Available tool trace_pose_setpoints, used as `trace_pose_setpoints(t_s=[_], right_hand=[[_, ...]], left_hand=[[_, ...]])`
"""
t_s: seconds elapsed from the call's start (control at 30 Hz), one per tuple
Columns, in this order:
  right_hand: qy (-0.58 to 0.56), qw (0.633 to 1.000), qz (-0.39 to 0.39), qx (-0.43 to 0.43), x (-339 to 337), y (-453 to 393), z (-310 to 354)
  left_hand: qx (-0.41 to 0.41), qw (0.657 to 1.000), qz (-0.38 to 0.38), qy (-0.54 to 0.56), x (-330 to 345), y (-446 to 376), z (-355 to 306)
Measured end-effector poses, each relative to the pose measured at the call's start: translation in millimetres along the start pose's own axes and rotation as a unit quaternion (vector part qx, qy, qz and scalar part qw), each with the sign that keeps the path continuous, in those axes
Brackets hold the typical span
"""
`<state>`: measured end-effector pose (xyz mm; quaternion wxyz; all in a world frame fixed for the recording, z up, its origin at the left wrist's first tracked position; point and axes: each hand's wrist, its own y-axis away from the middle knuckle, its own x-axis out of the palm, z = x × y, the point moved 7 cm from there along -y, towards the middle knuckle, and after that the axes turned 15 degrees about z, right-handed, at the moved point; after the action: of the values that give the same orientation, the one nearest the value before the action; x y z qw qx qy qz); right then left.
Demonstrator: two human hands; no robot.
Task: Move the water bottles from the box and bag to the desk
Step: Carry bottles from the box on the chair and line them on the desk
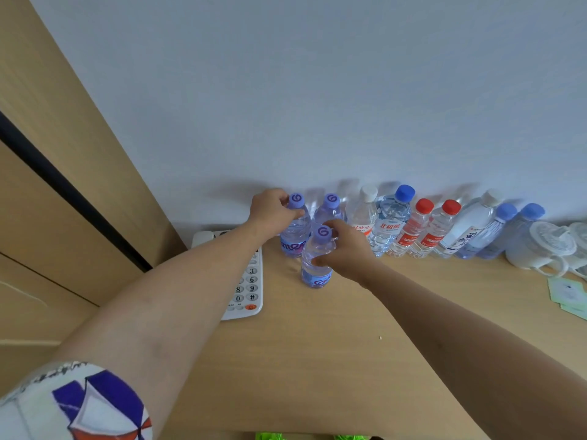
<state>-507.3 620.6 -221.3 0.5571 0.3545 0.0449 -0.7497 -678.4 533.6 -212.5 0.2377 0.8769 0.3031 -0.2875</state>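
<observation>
A row of several water bottles stands upright on the wooden desk against the white wall. My left hand grips the leftmost purple-capped bottle near its neck. My right hand wraps around another purple-capped bottle, which stands in front of the row. A third purple-capped bottle is behind it. To the right stand a white-capped bottle, a blue-capped bottle, two red-capped bottles and more bottles. The box and bag are out of view.
A white desk telephone lies under my left forearm. White lidded mugs stand at the far right, with green paper cards in front of them. A wooden cabinet rises on the left. Something bright green shows below the desk edge.
</observation>
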Motion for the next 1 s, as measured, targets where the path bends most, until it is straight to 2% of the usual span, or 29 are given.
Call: trace_pose_setpoints(t_s=[0.13,0.23,0.37,0.53,0.8,1.0], right_hand=[[0.090,0.996,-0.002,0.026,-0.9,-3.2,7.5],[0.079,0.997,-0.015,0.015,-4.2,-2.4,12.7],[0.035,0.999,0.024,-0.013,3.7,-4.9,20.0],[0.121,0.993,0.008,-0.010,0.0,-10.1,28.0],[0.142,0.989,0.005,-0.034,-6.2,-15.8,33.8],[0.150,0.988,0.010,-0.035,-7.4,-17.8,37.8]], left_hand=[[0.012,1.000,-0.003,-0.012,-1.1,-1.2,0.2],[0.016,1.000,-0.006,-0.012,-2.9,-1.1,0.4],[0.012,1.000,-0.013,-0.013,-2.8,-1.4,-1.0],[0.009,1.000,-0.029,-0.006,-5.1,1.9,-0.8],[-0.022,0.998,-0.049,-0.025,-2.8,3.9,-4.9],[-0.025,0.999,0.001,-0.024,-6.1,-0.5,-0.7]])
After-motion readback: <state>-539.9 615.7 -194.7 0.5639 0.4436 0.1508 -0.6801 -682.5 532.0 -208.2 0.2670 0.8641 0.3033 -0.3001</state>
